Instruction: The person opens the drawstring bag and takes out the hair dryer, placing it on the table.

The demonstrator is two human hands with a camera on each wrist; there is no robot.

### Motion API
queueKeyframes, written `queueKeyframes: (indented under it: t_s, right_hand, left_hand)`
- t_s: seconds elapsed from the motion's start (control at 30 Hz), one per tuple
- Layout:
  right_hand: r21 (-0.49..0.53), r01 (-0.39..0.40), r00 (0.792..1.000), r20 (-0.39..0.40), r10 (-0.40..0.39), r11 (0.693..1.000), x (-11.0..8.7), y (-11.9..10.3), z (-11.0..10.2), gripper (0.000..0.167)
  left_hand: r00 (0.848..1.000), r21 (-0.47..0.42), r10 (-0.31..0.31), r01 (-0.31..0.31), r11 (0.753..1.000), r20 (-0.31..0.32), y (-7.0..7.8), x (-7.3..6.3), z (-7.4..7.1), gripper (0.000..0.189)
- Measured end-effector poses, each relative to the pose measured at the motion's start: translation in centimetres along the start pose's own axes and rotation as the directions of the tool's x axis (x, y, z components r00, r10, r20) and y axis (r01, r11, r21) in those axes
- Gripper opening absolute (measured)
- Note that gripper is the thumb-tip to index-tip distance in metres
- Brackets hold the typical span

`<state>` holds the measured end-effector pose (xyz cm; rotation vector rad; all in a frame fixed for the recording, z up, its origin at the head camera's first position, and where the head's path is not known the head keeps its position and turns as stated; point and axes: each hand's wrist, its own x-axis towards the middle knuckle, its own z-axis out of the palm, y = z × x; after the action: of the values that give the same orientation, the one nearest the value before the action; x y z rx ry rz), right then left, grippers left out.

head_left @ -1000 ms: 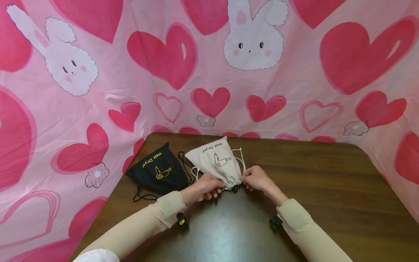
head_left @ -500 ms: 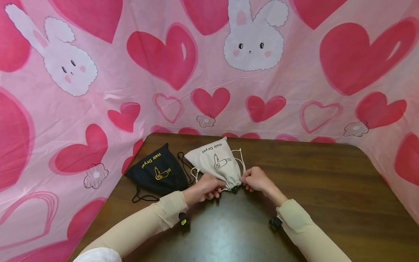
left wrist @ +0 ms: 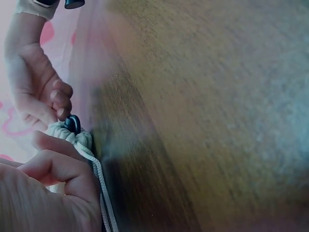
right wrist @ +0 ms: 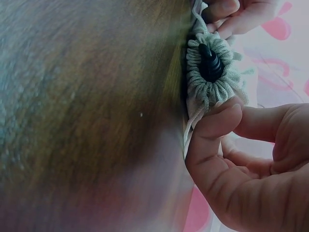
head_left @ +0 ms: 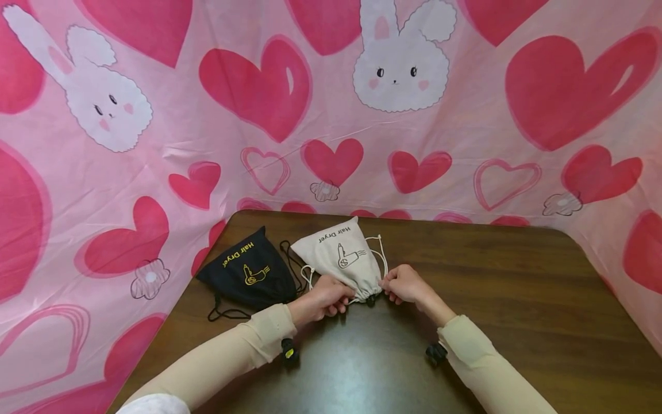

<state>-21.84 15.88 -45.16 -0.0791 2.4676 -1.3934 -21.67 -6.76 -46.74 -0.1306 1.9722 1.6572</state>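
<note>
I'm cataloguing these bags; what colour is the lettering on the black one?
Yellow lettering, seen best in the head view.

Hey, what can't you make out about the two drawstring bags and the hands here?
- Contents of the white bag: head view, hidden by its cloth; only a dark piece shows at the mouth.
- Contents of the black bag: head view, hidden by its cloth.
- Whether the right hand pinches cloth, cord or both: right wrist view, the hand itself covers the spot.
- Rest of the left hand: right wrist view, cut off by the top edge.
</note>
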Motion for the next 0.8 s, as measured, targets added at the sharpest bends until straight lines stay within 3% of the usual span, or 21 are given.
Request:
queueKeyframes:
  t_s: [0.8]
  right_hand:
    - [0.026, -0.004, 1.000, 0.029, 0.003, 1.000, -0.42, 0.25, -0.20, 0.029]
  left_hand:
    - [1.000, -0.021, -0.005, 0.005, 1.000, 0.002, -0.04, -0.48, 0.00, 0.013]
